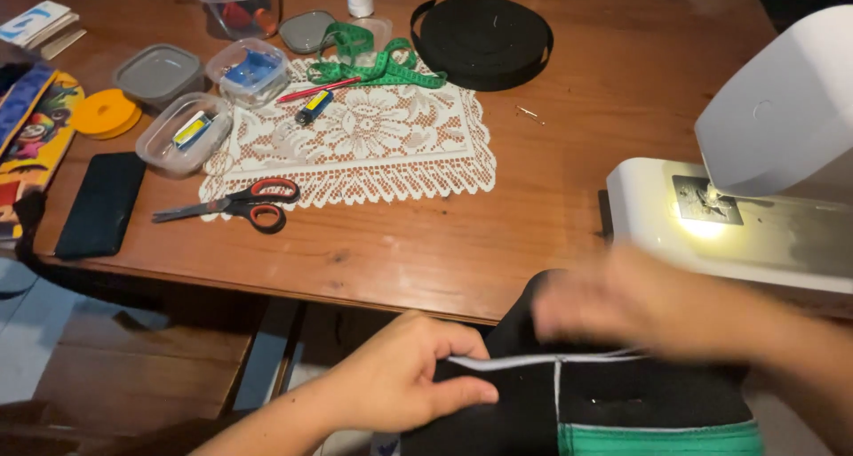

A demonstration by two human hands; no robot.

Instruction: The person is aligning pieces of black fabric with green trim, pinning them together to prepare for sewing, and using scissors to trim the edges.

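Garment [613,403], black with white piping and a green band, is lying at the near table [569,127] edge, below the sewing machine [755,198]. Left hand [400,380] is pinching its white edge, thumb on top. Right hand [622,305] is blurring over the cloth; grip cannot be told. Scissors [235,204] are lying on the lace mat [373,145], well apart.

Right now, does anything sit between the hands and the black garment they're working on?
Nothing visible does. The left hand already pinches the black garment at its white-edged seam, and the blurred right hand lies on its upper edge. The sewing machine stands beyond, on the wooden table.
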